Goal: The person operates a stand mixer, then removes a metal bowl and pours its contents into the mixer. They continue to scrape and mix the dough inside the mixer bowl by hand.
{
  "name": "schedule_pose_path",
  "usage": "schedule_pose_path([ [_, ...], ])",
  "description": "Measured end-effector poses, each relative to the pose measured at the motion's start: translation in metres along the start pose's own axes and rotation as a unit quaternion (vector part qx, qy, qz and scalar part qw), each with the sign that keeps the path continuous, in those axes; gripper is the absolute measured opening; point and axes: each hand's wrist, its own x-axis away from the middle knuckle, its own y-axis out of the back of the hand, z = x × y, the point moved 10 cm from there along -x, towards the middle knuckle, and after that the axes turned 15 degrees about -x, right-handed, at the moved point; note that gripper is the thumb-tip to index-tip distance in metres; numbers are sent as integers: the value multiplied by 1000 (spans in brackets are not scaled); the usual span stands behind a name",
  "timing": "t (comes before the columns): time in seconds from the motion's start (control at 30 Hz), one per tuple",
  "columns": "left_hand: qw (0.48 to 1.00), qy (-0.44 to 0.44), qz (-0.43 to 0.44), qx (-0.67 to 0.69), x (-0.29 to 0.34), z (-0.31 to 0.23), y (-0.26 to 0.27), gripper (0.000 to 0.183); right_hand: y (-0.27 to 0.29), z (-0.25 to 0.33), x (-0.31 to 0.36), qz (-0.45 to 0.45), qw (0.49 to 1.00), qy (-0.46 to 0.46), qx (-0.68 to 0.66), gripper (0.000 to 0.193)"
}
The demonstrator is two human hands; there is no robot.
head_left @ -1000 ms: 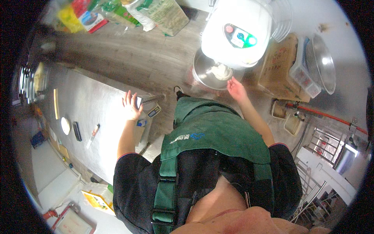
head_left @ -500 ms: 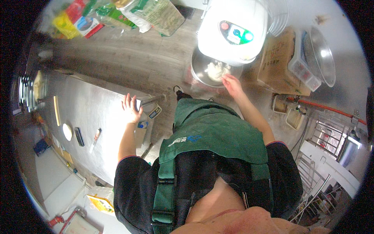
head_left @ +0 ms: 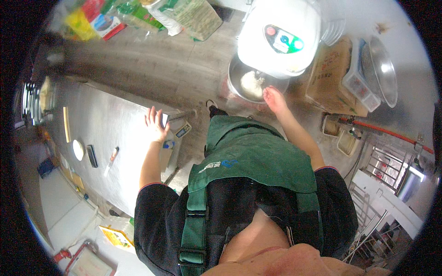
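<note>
A white stand mixer point(head_left: 258, 27) with a lit control panel stands at the far side, over a round steel bowl point(head_left: 235, 73). Pale dough point(head_left: 251, 84) sits in the bowl beneath the mixer head. At the bowl's near right rim is my right hand point(head_left: 275, 99), its fingers curled together just beside the dough; whatever they may hold is hidden. My left hand point(head_left: 155, 125) lies with fingers spread on the right edge of a steel table point(head_left: 99, 117), holding nothing. On that table are a knife point(head_left: 112, 161), a dark oblong object point(head_left: 92, 156) and a pale round piece point(head_left: 78, 150).
Behind the mixer's right side are a cardboard box point(head_left: 327, 78), a clear plastic tub point(head_left: 357, 87) and a large steel basin point(head_left: 384, 73). Bags point(head_left: 198, 20) line the far left. A thin yellow stick point(head_left: 66, 124) lies on the table; metal racks point(head_left: 368, 230) stand at right.
The dough in the bowl has turned to a smoother, rounder shape. My right fingers have curled and come slightly away from it. My left hand stays on the table edge.
</note>
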Motion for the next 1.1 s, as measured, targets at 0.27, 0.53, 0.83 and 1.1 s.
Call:
schedule_pose_path([
  [0.27, 1000, -1, 4, 4, -2, -1, 0, 68, 4, 0, -2, 3, 1000, -4, -11, 11],
  [0.53, 1000, -4, -9, 5, 0, 2, 0, 68, 0, 1, 0, -45, 998, 38, 21, 14],
  [0.83, 1000, -2, 18, 26, -2, -1, 0, 66, 31, 0, -18, -34, 999, 20, -24, 9],
  [1.1, 1000, -2, -5, 28, -1, 0, 0, 67, 14, -4, -10, -29, 999, 19, -25, 10],
])
